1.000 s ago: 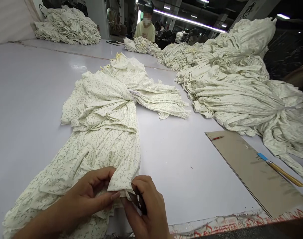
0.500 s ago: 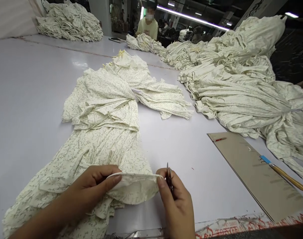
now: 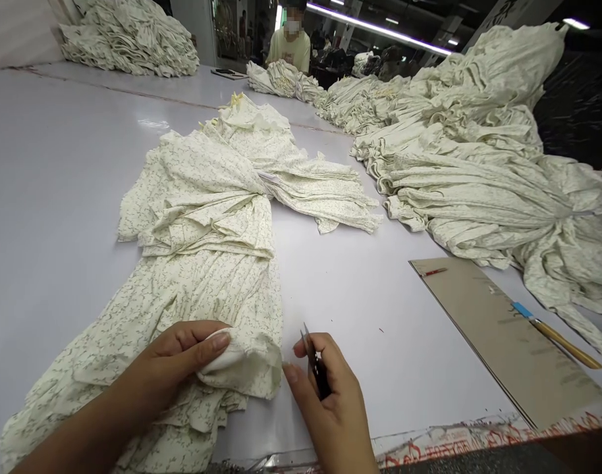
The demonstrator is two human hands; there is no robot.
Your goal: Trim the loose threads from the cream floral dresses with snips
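R hand (image 3: 330, 395) moved away from cloth, pinching small scissors (image 3: 311, 355); L hand (image 3: 182, 355) curled, gripping floral cotton hem (image 3: 244, 362).

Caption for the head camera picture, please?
Left hand grips cream floral fabric; right hand holds small dark metal snips.

L hand (image 3: 182, 359) & R hand (image 3: 328, 401): bare, w/ short nails (image 3: 220, 340).
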